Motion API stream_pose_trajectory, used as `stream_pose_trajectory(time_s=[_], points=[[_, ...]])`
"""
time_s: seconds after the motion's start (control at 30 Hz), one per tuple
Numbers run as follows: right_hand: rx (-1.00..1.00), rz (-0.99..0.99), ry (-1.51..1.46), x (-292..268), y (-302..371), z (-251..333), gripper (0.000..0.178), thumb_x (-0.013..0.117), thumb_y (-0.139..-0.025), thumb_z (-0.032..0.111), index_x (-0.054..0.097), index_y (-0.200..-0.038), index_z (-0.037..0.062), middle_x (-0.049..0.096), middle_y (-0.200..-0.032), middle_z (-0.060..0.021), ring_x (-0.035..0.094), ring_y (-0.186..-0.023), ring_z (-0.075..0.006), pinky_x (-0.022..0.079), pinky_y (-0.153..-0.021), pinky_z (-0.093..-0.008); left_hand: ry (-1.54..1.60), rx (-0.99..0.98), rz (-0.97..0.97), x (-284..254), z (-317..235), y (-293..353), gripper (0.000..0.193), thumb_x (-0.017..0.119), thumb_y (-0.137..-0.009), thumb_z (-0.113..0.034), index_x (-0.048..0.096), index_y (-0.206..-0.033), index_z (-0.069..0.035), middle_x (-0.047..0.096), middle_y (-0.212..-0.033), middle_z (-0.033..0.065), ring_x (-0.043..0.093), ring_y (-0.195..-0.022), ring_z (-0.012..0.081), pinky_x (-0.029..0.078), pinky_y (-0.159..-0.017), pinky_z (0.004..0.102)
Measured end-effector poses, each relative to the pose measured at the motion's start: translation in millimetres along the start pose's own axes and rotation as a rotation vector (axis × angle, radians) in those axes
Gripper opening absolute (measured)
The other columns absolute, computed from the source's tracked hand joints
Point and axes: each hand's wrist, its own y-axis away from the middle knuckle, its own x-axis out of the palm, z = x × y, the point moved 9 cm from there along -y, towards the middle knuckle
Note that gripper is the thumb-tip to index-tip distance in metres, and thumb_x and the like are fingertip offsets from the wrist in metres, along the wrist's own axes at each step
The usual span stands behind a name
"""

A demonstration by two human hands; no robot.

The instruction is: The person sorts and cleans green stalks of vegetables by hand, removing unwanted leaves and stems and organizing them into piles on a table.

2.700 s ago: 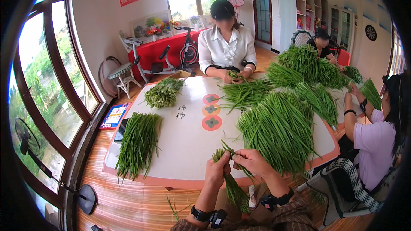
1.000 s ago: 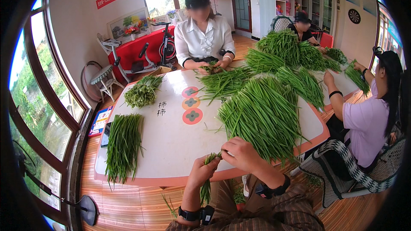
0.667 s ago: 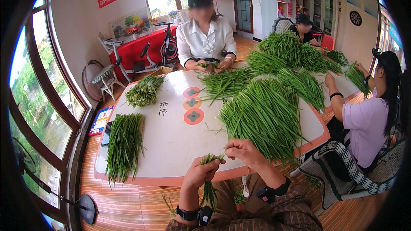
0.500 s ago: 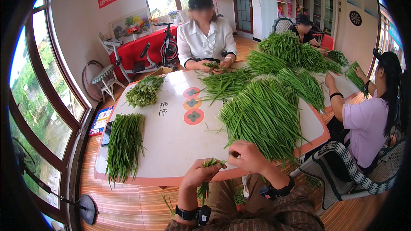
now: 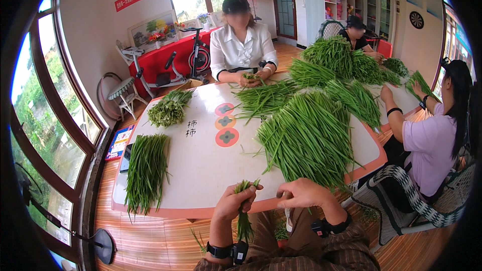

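Note:
My left hand (image 5: 234, 201) is closed round a small bunch of green chives (image 5: 244, 223) at the near edge of the table. Their cut-looking upper ends poke out above my fingers and the long stalks hang down over my lap. To its right, my right hand (image 5: 304, 193) is apart from the bunch, its fingers slightly bent and parted, with nothing visible in them. Just beyond that hand lies a large heap of chives (image 5: 306, 138). A neat pile of chives (image 5: 146, 170) rests at the table's left edge, and a bundle with paler, bushy ends (image 5: 168, 109) lies behind it.
Across the white table (image 5: 211, 170), a person in white (image 5: 243, 50) handles some chives. Another person in lilac (image 5: 429, 135) sits at the right by a woven chair (image 5: 401, 206); a third (image 5: 356, 35) sits farther back. More chive heaps (image 5: 329, 57) cover the far right. A phone (image 5: 125, 158) lies at the left edge.
My right hand has moved away from the bunch, to the right and slightly nearer me, and its fingers have parted. The bunch in my left hand now stands more upright.

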Motion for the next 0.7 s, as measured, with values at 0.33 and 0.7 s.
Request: stream_pose_trajectory(time_s=[0.33, 0.7], points=[[-0.228, -0.313, -0.230, 5.1, -31.9, 13.7, 0.056, 0.036, -0.091, 0.044, 0.043, -0.122, -0.0028, 0.047, -0.120, -0.0234, 0.052, -0.106, -0.0280, 0.044, -0.086, -0.0340, 0.059, -0.134, 0.067, 28.1, 40.3, -13.5, 0.019, 0.049, -0.089, -0.019, 0.050, -0.078, -0.003, 0.049, -0.062, 0.0026, 0.049, -0.053, 0.0116, 0.040, -0.047, 0.0233], [0.110, -0.635, 0.588, -92.5, -93.0, -26.5, 0.020, 0.054, -0.078, 0.019, 0.063, -0.091, 0.0069, 0.059, -0.100, -0.0134, 0.049, -0.104, -0.0326, 0.043, -0.080, -0.0391, 0.273, -0.059, -0.008, 5.6, 38.5, -19.1, 0.021, 0.048, -0.089, -0.020, 0.051, -0.098, -0.001, 0.047, -0.062, 0.0012, 0.045, -0.048, 0.0114, 0.039, -0.045, 0.0245]])
